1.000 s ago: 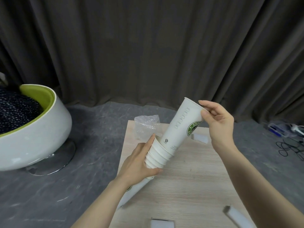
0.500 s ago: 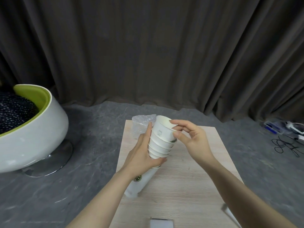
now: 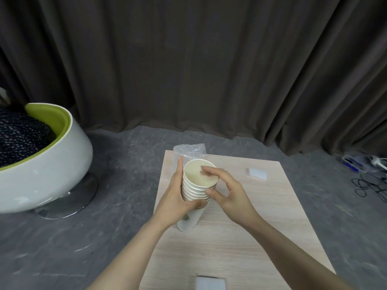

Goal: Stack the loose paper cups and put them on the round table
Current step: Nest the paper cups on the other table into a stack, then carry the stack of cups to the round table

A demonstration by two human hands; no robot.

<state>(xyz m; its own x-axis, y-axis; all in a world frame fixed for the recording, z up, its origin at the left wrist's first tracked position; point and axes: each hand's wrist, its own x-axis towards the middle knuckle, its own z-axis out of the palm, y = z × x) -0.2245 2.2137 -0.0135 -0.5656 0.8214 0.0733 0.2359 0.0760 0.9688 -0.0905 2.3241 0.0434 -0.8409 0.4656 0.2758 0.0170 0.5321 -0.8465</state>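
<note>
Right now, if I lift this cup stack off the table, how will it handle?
Probably light: the paper cup stack is thin paper, held by the left hand alone. Tall and narrow-based, it looks apt to tip when set down. The nested rims look loose, so cups might slide apart.

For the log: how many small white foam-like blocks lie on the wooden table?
2: one white block at the far right, one at the near edge, cut off. More may lie outside the frame.

Bare tabletop point(image 3: 240, 243) is offered right of and in front of the cups point(image 3: 195, 191), while passage behind them is blocked by a plastic wrap point(image 3: 189, 152), with small white blocks lying at the far right point(image 3: 256, 173) and near edge point(image 3: 210, 283).
</note>
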